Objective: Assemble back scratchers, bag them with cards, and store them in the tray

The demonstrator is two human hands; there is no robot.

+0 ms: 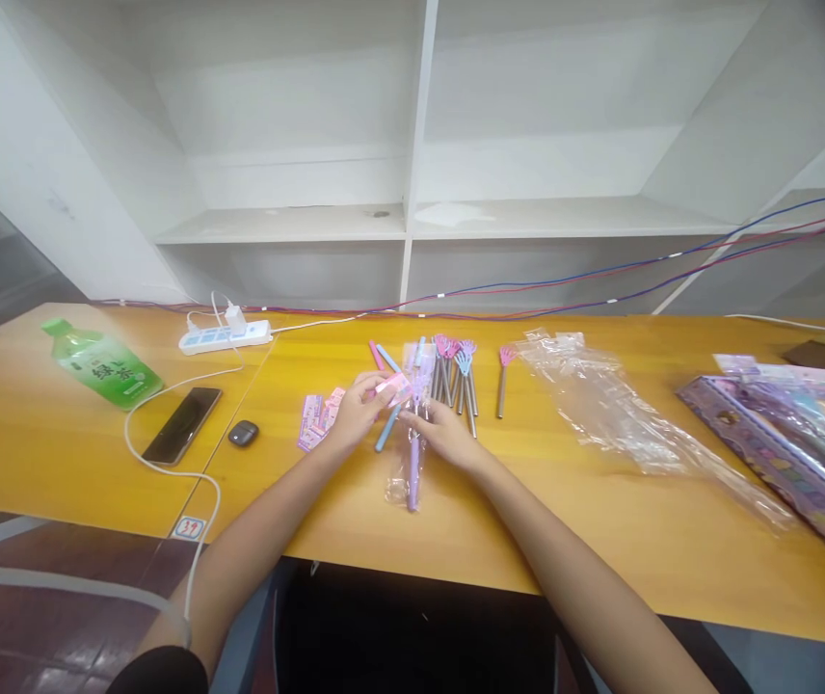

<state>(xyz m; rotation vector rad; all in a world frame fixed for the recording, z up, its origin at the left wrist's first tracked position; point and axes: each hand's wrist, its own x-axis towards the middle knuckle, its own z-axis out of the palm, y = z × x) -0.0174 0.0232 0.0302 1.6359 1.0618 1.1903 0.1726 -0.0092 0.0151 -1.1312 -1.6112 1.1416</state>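
My left hand [360,410] pinches a small pink printed card [396,388] above the table. My right hand [445,431] has its fingers closed on a clear plastic bag [396,490]. Inside the bag is a purple back scratcher [413,472], its handle pointing toward me. A blue handle [385,432] lies beside the bag, partly under my hands. Left of my left hand are several pink and purple cards [310,421]. Just beyond my right hand lie several back scratchers with metal rods and pink or blue claws [464,364]; one pink back scratcher [503,381] lies apart.
Clear plastic bags [615,410] lie to the right, beside a purple box [752,434] holding packaged items. On the left are a green bottle [105,364], a phone [182,425], a black earbud-style case [243,434] and a power strip [225,336]. A white cable crosses my left arm.
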